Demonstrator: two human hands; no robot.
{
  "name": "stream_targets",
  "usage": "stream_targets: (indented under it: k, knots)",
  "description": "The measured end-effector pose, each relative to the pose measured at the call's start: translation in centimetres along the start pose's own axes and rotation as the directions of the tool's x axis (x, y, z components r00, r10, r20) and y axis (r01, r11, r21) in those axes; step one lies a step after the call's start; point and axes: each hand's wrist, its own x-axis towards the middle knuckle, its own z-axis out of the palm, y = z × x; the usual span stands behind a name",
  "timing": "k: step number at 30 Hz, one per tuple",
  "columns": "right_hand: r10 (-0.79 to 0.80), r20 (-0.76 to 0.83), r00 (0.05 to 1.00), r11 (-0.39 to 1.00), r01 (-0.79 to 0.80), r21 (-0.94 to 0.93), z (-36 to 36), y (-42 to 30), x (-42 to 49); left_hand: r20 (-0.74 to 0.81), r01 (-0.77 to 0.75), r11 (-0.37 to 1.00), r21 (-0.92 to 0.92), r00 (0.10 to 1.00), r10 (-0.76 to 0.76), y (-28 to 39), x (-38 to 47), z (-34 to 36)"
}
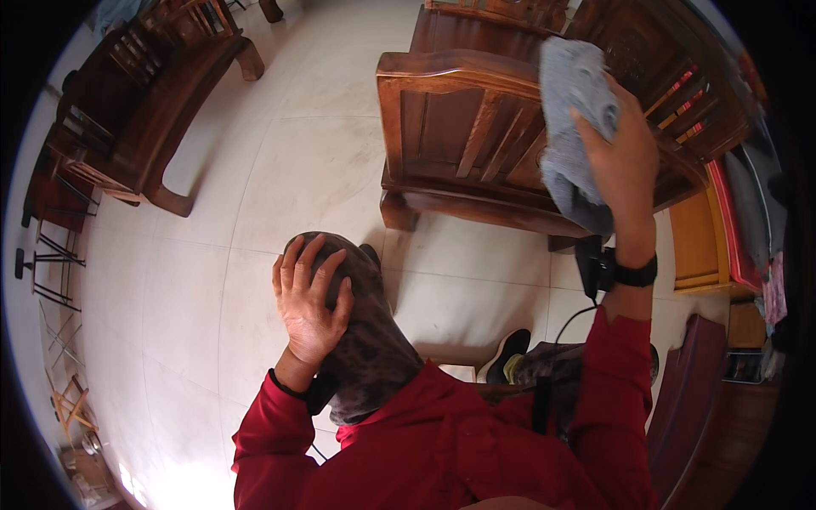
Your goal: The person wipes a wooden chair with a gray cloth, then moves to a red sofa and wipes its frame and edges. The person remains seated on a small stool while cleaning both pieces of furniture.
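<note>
My right hand (621, 150) is closed on a grey cloth (570, 127), which hangs in folds over the top rail of a dark wooden bench's side panel (446, 127). The cloth covers part of the rail and panel, and its upper edge is slightly blurred. My left hand (312, 293) lies on my bent knee (366, 319), with its fingers apart and no object in it. Each wrist wears a dark band, and a thin black cable hangs from the right one.
Another wooden bench (159, 115) stands at the upper left on the pale tiled floor (299, 172). Folding stools (54, 268) line the left wall. At the right are a yellow wooden cabinet (698, 236), stacked cushions and a dark red low surface (688, 382).
</note>
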Motion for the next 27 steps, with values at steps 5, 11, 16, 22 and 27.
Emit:
stream_targets:
  k: [5, 11, 16, 22, 27]
  knots:
    - [-0.159, 0.123, 0.980, 0.987, 0.162, -0.013, 4.7, -7.5, 2.1, 0.013, 0.003, 1.000, 0.005, 1.000, -0.003, -0.3, -0.1, -0.1]
    - [-0.243, 0.339, 0.909, 0.969, 0.247, 0.031, 8.8, -15.2, 4.0, 0.012, 0.001, 1.000, 0.001, 1.000, -0.001, -0.4, -0.1, -0.2]
    - [-0.323, 0.071, 0.944, 0.901, 0.283, 0.330, 11.5, -16.1, 1.4, 0.011, 0.024, 1.000, -0.007, 1.000, -0.024, -0.6, -0.2, -0.1]
    - [-0.363, 0.167, 0.916, 0.920, 0.325, 0.220, 18.4, -13.2, -5.8, 0.015, 0.042, 0.999, -0.016, 0.999, -0.042, -0.8, -0.4, -0.1]
    - [-0.309, 0.400, 0.863, 0.934, 0.197, 0.297, 22.1, -10.4, -12.1, 0.020, 0.032, 0.999, -0.009, 0.999, -0.032, -0.9, -0.3, -0.1]
